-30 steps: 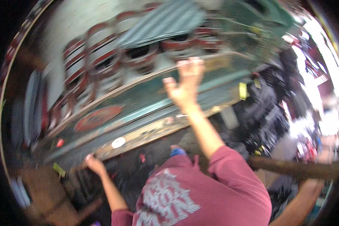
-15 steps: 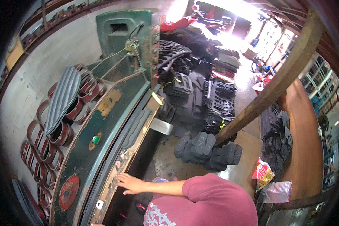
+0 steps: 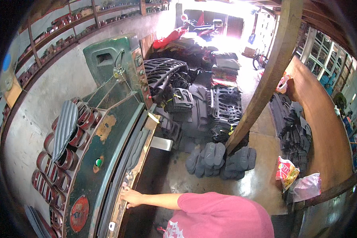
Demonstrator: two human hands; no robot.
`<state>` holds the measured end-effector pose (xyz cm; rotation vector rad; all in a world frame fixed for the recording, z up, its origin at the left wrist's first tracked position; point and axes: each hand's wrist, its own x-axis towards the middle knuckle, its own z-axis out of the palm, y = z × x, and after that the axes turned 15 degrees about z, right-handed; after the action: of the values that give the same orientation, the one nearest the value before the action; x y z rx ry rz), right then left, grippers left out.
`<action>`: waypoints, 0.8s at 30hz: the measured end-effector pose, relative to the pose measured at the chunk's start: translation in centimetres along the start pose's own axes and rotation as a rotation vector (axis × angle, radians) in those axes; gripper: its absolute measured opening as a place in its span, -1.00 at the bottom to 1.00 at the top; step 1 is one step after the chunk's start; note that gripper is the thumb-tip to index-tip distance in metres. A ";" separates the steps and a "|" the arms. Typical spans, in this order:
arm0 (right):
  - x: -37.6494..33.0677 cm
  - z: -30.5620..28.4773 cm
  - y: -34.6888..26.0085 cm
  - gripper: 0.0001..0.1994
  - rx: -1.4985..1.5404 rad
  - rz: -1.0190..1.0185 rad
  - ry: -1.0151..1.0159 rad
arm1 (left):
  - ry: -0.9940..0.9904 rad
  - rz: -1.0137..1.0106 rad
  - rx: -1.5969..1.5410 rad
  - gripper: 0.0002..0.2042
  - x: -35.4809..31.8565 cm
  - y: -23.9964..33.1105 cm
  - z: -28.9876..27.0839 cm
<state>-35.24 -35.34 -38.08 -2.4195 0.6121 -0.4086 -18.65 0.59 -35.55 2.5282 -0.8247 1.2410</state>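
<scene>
My right hand [image 3: 131,197] rests on the wooden ledge [image 3: 121,206] along the front of a long green machine. Its fingers are slightly bent over the wood, with the thumb apart, and I see nothing held. Small scraps lie on the ledge by the fingertips. Farther along it lies a dark grey sheet with wavy edges [image 3: 138,146]. A small white piece [image 3: 112,226] sits nearer me on the ledge. The machine's green panel [image 3: 92,158] carries a green button [image 3: 98,162] and a red oval emblem [image 3: 79,213]. My left hand is out of view.
Red-brown sole-shaped cutting dies [image 3: 57,180] stand behind the machine, under a ribbed grey sheet [image 3: 66,127]. Bundled dark soles [image 3: 212,158] are on the floor by a slanting wooden post [image 3: 261,87]. Cut sheets are stacked beyond; plastic bags [image 3: 286,171] lie right.
The view has shifted, showing more of the room's far end. My right hand's spread fingers have bent down onto the ledge. Left fingertips at the lower edge have gone from view.
</scene>
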 end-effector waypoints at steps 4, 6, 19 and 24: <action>0.5 0.3 -0.5 -0.40 -0.014 0.043 0.001 | -0.043 0.060 -0.051 -0.74 0.1 -0.2 -0.8; 0.6 -0.2 -1.2 -0.40 -0.053 0.060 -0.004 | -0.062 0.095 -0.069 -0.75 0.0 -0.6 -0.9; 4.4 0.0 -1.6 -0.31 -0.349 0.206 -0.212 | -0.650 0.045 -0.141 -0.66 0.2 -3.4 6.6; 6.8 1.1 -1.2 -0.35 -0.435 0.192 -0.099 | -0.793 -0.114 -0.172 -0.58 3.0 -1.9 8.2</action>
<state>-28.67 -37.47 -37.22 -2.7314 0.9604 -0.0778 -10.64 -2.41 -38.26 2.8533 -0.8482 0.0796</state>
